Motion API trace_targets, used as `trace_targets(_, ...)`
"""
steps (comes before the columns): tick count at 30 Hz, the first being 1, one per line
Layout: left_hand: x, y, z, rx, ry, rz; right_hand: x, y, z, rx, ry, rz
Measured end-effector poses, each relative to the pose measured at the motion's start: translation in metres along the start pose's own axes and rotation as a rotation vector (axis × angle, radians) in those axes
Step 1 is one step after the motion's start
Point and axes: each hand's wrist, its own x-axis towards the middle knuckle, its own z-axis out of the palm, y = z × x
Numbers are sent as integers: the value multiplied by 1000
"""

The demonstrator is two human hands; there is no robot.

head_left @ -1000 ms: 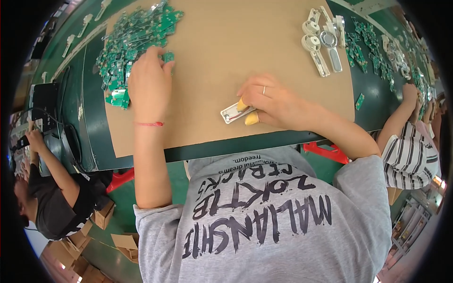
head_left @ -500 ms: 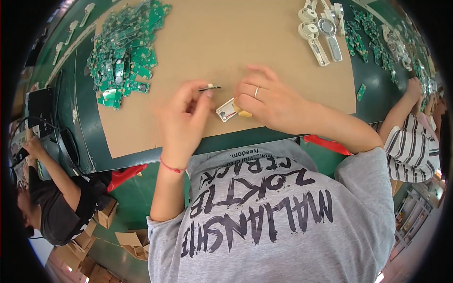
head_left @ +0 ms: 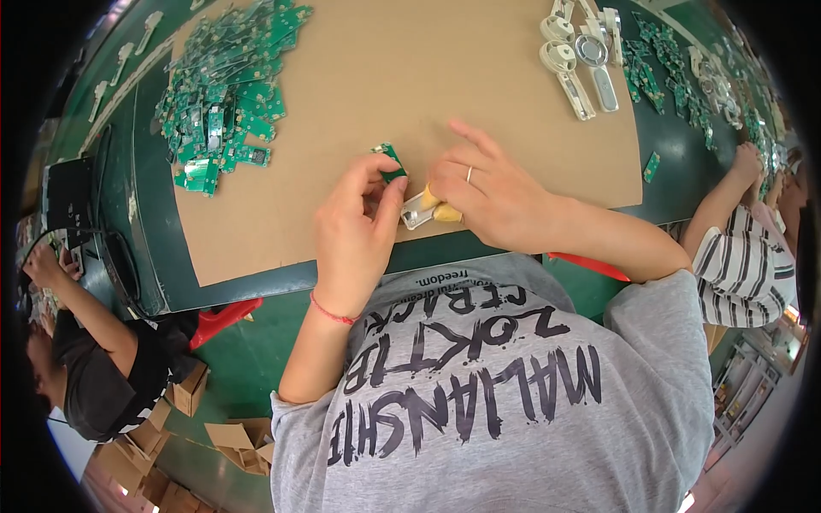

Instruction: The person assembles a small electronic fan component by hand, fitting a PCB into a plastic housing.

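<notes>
Pinched between the thumb and fingers of my left hand is a small green circuit board, tilted up above the cardboard sheet. My right hand is closed on a narrow white plastic casing. What look like yellow finger covers sit on its fingertips, while the index finger points away. The casing's near end shows beside my left thumb; the rest is hidden under my right hand. Board and casing are close together, though I cannot tell whether they touch.
Brown cardboard covers the green table. A heap of green circuit boards lies at the left. White round-headed casings with handles lie at the far right, with more boards beyond. Other people work at both sides.
My left hand has moved right, toward the casing, and the circuit board has turned from edge-on to show its green face. My right hand stays nearly in place, still gripping the casing.
</notes>
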Motion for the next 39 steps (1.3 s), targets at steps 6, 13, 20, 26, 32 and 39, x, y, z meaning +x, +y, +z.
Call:
trace_targets(6,4,9,-4,-189,140,87,5,3,-11,229,58,193)
trace_targets(13,17,21,-5,-65,59,306,22,-12,-34,448,113,326)
trace_targets(20,19,33,7,9,151,370,28,-18,-28,486,346,315)
trace_targets(26,22,38,7,9,176,463,33,-22,-30,629,344,405)
trace_targets(32,22,38,4,253,177,568,36,-21,-29,630,354,376)
trace_targets(39,23,32,7,418,301,681,37,-28,-35,726,249,522)
